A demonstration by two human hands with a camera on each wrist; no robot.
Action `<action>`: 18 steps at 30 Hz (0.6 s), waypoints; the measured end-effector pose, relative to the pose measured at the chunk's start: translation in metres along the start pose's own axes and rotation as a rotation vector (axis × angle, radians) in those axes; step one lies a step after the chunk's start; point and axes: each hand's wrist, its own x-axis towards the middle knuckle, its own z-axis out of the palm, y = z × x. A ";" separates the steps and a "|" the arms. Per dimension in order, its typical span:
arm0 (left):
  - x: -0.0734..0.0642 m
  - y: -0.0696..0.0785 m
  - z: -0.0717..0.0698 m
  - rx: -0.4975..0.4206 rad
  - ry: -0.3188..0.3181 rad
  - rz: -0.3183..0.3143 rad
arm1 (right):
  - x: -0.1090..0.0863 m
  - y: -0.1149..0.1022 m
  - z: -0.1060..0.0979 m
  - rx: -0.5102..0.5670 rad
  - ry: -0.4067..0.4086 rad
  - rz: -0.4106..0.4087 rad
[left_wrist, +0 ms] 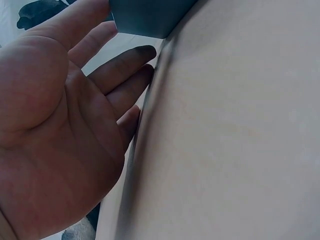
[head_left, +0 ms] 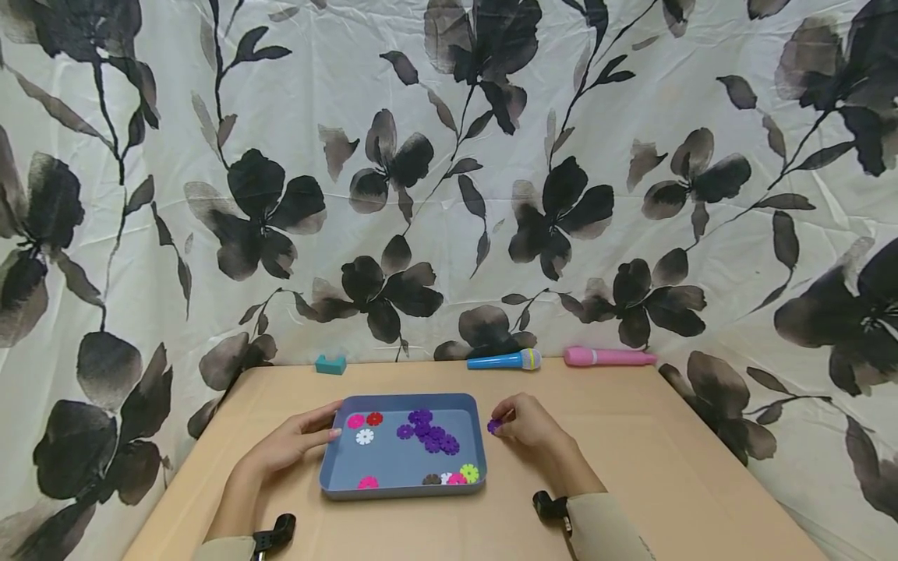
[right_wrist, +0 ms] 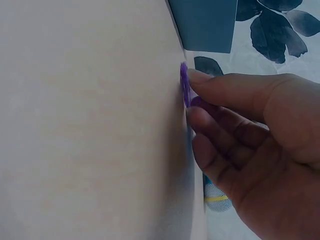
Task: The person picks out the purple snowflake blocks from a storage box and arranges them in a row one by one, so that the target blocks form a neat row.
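A grey-blue tray (head_left: 400, 460) lies on the table with flower-shaped plastic discs in it. Several purple discs (head_left: 436, 438) are clustered right of its middle. My left hand (head_left: 291, 440) holds the tray's left side, thumb over the rim and index finger against the outside; its other fingers extend loosely in the left wrist view. Just right of the tray, my right hand (head_left: 526, 421) pinches a purple flower-shaped disc (right_wrist: 184, 85) between thumb and fingers, close to the tabletop. More purple (right_wrist: 200, 103) shows behind the thumb; whether it is a second disc is unclear.
Pink (head_left: 355, 421), red (head_left: 375, 419) and white (head_left: 365, 437) discs lie at the tray's upper left. Others, including a lime one (head_left: 469, 472), line its front. A teal block (head_left: 330, 365), blue toy microphone (head_left: 501, 360) and pink stick-like object (head_left: 609, 357) sit at the table's back edge.
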 end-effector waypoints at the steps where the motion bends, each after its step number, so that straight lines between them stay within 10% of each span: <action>1: 0.000 0.001 0.000 0.008 0.002 -0.001 | 0.000 0.000 0.000 -0.003 0.000 0.005; 11: 0.000 0.001 0.002 0.017 0.008 -0.006 | 0.004 -0.006 -0.003 0.026 0.109 0.034; 18: -0.001 0.002 0.002 0.014 0.010 -0.012 | 0.009 -0.023 -0.007 0.171 0.163 -0.104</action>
